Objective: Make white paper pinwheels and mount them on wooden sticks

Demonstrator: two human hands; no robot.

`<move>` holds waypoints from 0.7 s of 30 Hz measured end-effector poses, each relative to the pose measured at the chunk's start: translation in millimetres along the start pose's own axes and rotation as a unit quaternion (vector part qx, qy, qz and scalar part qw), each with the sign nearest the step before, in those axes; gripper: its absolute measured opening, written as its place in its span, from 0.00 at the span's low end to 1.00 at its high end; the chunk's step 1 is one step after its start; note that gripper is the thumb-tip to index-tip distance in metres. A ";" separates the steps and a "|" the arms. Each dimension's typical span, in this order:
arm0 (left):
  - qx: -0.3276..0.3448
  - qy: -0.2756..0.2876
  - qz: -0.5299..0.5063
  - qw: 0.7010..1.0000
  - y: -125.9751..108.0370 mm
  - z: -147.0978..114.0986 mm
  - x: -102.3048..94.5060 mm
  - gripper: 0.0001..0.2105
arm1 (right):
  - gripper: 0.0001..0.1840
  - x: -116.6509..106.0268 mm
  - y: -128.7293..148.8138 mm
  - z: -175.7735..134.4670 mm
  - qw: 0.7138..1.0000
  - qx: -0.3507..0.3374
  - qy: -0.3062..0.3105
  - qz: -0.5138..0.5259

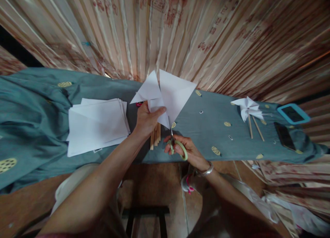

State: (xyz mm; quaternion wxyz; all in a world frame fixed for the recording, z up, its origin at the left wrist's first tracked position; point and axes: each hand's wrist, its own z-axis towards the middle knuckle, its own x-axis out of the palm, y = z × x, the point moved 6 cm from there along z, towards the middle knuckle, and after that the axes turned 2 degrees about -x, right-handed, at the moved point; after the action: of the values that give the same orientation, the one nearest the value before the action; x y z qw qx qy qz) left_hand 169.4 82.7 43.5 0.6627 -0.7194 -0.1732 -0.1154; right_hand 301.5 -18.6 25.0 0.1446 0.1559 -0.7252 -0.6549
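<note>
My left hand (152,117) grips a white paper sheet (175,92) near its middle, thumb on top. Slits from the edges divide the sheet into triangular flaps. In my right hand (182,145) are scissors (183,150) with pale green handles, my fingers in the loops. The blades meet the sheet's near corner; how far apart they are is hard to make out. Under my left hand lie several wooden sticks (155,136), partly covered. A small red object (139,104) shows behind that hand, mostly hidden.
A stack of white paper (98,124) lies to the left on the green patterned cloth (206,128). Over to the right are paper pinwheels (248,109) on sticks, a dark phone (285,135) and a blue-framed device (294,113). A pleated curtain (165,35) hangs behind the table.
</note>
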 end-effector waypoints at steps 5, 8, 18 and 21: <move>-0.001 0.004 0.003 1.000 0.3 -0.9 0.5 0.13 | 0.28 -1.3 -2.2 0.1 1.000 0.004 -0.003 0.001; -0.001 0.005 0.006 1.000 0.5 -1.0 0.4 0.14 | 0.27 -1.5 -1.7 -0.2 1.000 0.001 -0.004 0.000; 0.011 0.018 0.039 0.999 2.9 -0.1 -2.5 0.11 | 0.28 -3.8 -5.3 -0.1 1.000 -0.002 -0.023 -0.021; 0.022 0.016 0.076 0.997 1.5 -1.6 -3.2 0.07 | 0.28 -5.7 -7.2 0.1 0.999 -0.005 -0.029 -0.026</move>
State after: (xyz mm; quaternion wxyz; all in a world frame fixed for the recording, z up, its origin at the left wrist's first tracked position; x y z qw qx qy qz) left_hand 167.2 80.7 41.0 0.6880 -0.7137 -0.1100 -0.0720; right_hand 306.9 -16.8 17.8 0.1078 0.1549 -0.7216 -0.6661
